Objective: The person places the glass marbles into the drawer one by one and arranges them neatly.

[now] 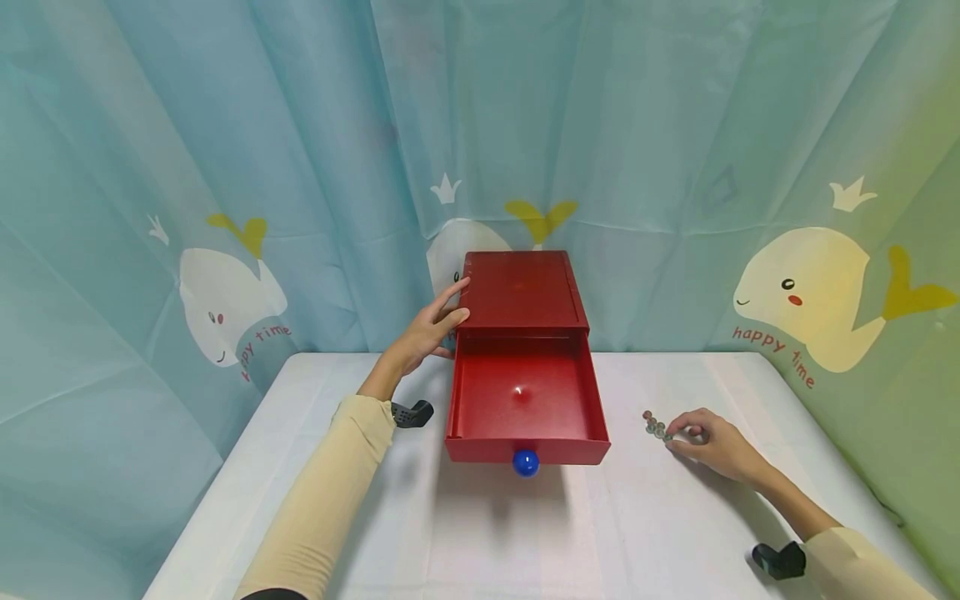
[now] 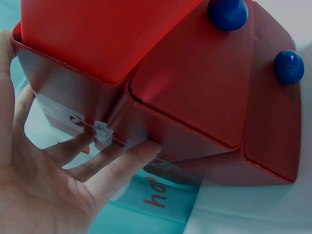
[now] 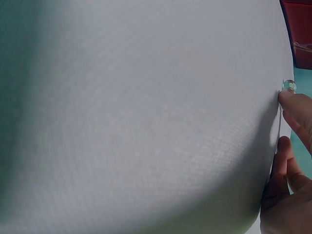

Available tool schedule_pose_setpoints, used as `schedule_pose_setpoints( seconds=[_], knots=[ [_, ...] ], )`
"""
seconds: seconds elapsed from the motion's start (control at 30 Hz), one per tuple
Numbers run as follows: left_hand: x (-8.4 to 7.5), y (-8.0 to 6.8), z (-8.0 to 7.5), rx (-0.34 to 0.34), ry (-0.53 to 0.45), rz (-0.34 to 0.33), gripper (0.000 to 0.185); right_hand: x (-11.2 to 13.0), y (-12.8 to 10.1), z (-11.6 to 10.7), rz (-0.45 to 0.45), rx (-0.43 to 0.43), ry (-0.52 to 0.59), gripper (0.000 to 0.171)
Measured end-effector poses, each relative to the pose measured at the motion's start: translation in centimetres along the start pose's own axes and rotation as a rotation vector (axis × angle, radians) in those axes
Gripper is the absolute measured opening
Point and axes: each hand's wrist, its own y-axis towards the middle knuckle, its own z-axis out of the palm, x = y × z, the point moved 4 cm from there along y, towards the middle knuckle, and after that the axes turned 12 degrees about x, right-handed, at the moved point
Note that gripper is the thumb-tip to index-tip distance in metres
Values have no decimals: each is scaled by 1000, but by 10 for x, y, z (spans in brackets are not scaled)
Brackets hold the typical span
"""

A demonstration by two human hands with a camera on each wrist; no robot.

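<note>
Okay, what's up close?

Blue knob on the pulled-out drawer. Off to its right, the right hand has thumb and fingertip nearly together at some little marbles on the table. Can't tell if one's pinched.

And further back?

Left hand, fingers spread, touching the red box on its left side, holding nothing. Then the curtain.
</note>
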Motion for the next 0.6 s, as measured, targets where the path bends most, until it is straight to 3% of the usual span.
schedule_pose_setpoints(
  seconds=[0.37,0.6],
  knots=[
    [-2,-1,0,7,-5,1,66,0,-1,1,-11,-9,-4,15],
    [0,-1,0,13,-9,-1,67,4,-1,-1,-15,36,20,13]
  ],
)
